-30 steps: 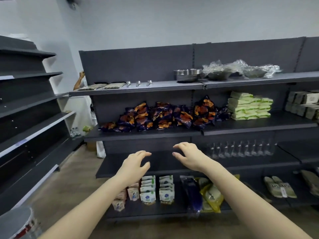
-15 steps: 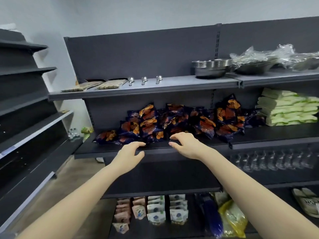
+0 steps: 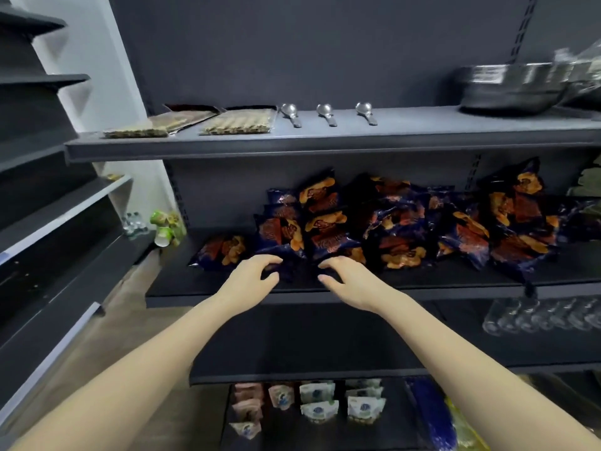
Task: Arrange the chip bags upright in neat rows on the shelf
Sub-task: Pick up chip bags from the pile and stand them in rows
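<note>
The chip bags (image 3: 390, 222), dark blue with orange print, lie in a loose heap on the middle shelf (image 3: 201, 289). Most lean or overlap at mixed angles; none stands in a row. One bag (image 3: 222, 250) lies flat at the left end, just beside the heap.

Left hand (image 3: 248, 279): palm down, fingers curved, thumb spread apart, fingertips at the lower edge of a front bag. Right hand (image 3: 349, 276): same posture, fingertips at the lower edge of the neighbouring bag. Contact with the bags is likely, but whether either hand is grasping a bag cannot be determined. The two hands are near each other at the left front of the heap.

The upper shelf (image 3: 325, 146) carries two flat packs (image 3: 240, 122), three spoons (image 3: 325, 113) and stacked metal bowls (image 3: 514, 89). Clear glasses (image 3: 536, 315) stand on the shelf below at right. Small pouches (image 3: 318, 402) stand in rows on the bottom shelf. A second shelving unit (image 3: 48, 190) runs along the left.
</note>
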A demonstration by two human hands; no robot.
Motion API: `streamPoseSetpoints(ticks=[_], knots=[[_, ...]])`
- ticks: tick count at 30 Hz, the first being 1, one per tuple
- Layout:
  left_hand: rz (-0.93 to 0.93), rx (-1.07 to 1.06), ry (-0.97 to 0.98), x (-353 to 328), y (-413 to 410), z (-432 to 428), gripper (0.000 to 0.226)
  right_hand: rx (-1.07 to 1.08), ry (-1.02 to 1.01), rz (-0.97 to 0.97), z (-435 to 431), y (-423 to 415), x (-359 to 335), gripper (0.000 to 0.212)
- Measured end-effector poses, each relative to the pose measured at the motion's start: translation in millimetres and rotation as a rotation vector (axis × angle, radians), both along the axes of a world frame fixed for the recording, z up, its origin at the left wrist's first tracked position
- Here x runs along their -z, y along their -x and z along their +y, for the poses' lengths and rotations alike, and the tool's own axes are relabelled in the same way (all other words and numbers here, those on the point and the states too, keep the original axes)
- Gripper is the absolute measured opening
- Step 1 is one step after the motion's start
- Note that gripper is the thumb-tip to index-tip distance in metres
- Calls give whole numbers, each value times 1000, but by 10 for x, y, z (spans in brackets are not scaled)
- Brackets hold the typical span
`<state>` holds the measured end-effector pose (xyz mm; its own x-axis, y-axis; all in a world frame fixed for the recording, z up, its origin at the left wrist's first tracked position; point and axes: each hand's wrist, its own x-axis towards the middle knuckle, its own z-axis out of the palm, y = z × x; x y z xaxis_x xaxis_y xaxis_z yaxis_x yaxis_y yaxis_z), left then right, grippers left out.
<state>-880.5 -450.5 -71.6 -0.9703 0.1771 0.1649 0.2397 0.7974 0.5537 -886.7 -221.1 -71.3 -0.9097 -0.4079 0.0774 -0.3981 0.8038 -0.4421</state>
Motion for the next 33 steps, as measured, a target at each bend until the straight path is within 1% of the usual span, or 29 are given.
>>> streamPoseSetpoints(ticks=[5, 9, 11, 15, 18, 22, 26, 29, 31, 33], knots=[[-33, 4, 81, 0, 477, -922, 34, 33, 60, -15, -790, 413, 15, 41], [-22, -45, 56, -66, 801, -1573, 35, 83, 191, 5, -1363, 652, -30, 36], [-59, -63, 38, 19, 922, -1799, 35, 76, 241, -26, -1610, 710, -26, 35], [-117, -65, -6, 387, 1088, -1997, 35, 21, 252, -77, -1969, 816, 99, 34], [-112, -50, -24, 571, 1188, -1981, 39, 6, 204, -107, -2113, 951, 142, 37], [-137, -162, -73, 645, 1359, -2000, 39, -17, 140, -175, -2274, 1197, 89, 44], [-227, -248, -131, 669, 1558, -2046, 44, -14, 54, -150, -2386, 1399, 113, 52], [-240, -359, -230, 722, 1643, -2067, 44, -44, -39, -237, -2487, 1477, 290, 61], [-279, -411, -308, 792, 1647, -2074, 41, -91, -109, -327, -2528, 1486, 420, 63], [-305, -442, -408, 834, 1655, -2087, 39, -127, -207, -332, -2544, 1495, 530, 63]])
